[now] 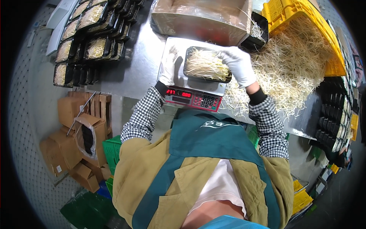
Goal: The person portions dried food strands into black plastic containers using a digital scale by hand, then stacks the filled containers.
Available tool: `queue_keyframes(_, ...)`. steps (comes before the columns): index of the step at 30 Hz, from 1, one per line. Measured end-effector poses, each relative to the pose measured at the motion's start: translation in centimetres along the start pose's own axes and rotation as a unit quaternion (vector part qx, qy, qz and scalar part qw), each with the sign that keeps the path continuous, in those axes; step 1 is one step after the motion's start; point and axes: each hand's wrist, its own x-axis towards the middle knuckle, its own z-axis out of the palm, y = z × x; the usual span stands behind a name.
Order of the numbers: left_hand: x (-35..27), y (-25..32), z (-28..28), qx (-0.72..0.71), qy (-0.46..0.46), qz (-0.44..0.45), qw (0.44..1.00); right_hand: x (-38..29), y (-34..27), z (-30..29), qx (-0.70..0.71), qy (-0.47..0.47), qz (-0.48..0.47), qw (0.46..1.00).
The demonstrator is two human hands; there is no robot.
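Observation:
A black plastic tray (207,79) heaped with pale bean sprouts (206,64) rests on the metal platform of a digital scale (178,78). My right hand (238,64), in a white glove, is over the tray's right end. Its bent fingertips meet the sprouts at the upper right; whether they pinch any is hidden. To the left of the tray, apart from it, my white-gloved left hand (168,67) is above the platform's left edge with nothing in it. Red digits glow on the scale's front panel (191,98), beside its keypad.
A large pile of loose sprouts (283,65) spills from a tipped yellow crate (300,14) at right. An open, film-covered box (200,25) stands behind the scale, beside another black tray (258,31). Filled trays (97,48) are stacked at left; more trays (331,114) stand far right.

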Motion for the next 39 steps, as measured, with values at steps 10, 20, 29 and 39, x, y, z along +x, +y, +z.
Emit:
queue_keyframes(10,-1.5,1.5,6.0,0.520,-0.096,0.249,0.812,-1.7,-0.2,-1.7,-0.225,-0.095,-0.086,0.966)
queue_keyframes(20,-0.7,-0.4,7.2,0.573,-0.154,0.269,0.759,-4.2,4.6,7.8,-0.257,0.093,-0.115,0.955)
queue_keyframes(29,0.1,1.3,6.8,0.516,-0.151,0.234,0.810,-1.3,4.6,1.5,-0.330,-0.064,-0.175,0.926)
queue_keyframes(39,25.2,6.6,4.5,0.634,-0.204,0.164,0.727,8.6,11.1,-7.1,-0.192,0.249,0.117,0.942)
